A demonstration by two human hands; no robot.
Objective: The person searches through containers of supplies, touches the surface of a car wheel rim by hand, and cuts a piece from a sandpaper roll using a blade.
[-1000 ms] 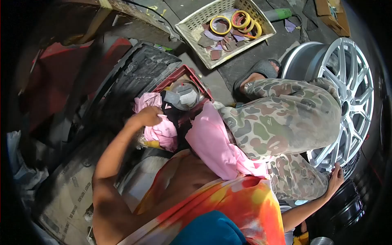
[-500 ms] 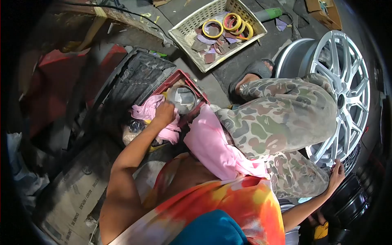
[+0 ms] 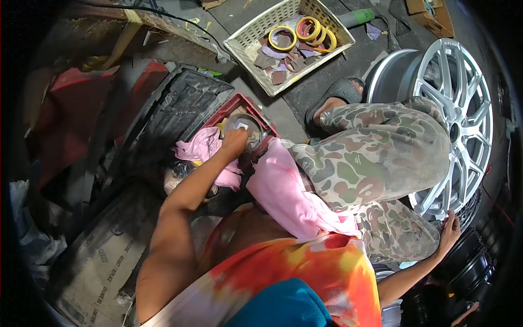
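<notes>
the shallow round metal container sits in the open red plastic crate, near its far end; the left hand is down at the container's near edge, its fingers bent together beside a small white piece; i cannot tell whether they grip that piece or only touch it. the large silver multi-spoke wheel stands on its edge at the far right, its spoked face turned outward; the right hand is at its lower rim, fingers narrow and nearly straight, their tips at the metal; whether they hold it i cannot tell.

a crumpled pink cloth lies in the crate, partly under the left forearm; a second, smoother pink cloth is draped over the lap, against the green-and-brown camouflage trousers; a dark grey sandal is on the foot beyond the knee, just beside the wheel.

farther out, an off-white perforated plastic basket holds yellow-edged tape rolls and loose brown and lilac scraps; a green-bodied tool lies beside it; a brown printed cardboard sheet is at the lower left; black wheels fill the dim lower right.
</notes>
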